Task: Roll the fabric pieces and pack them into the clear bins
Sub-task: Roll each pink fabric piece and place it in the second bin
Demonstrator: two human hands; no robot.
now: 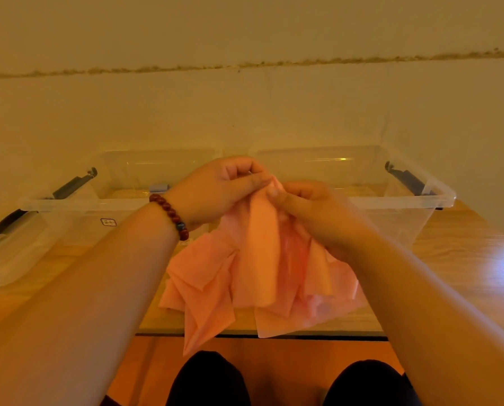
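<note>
A heap of pink fabric pieces [212, 282] lies on the wooden table, partly hanging over its near edge. One pink piece [259, 244] is lifted above the heap. My left hand [215, 191] pinches its top edge between thumb and curled fingers. My right hand [312, 212] pinches the same edge right beside it. Two clear bins stand side by side behind the hands: the left bin [78, 205] and the right bin [397, 197]. Both look empty as far as their walls show.
The wooden table [464, 259] runs to a pale wall close behind the bins. Dark latch handles sit on the left bin's left side [72, 184] and the right bin's right side [405, 177]. A clear lid [7, 259] lies at the far left. My knees [209, 379] show below the table edge.
</note>
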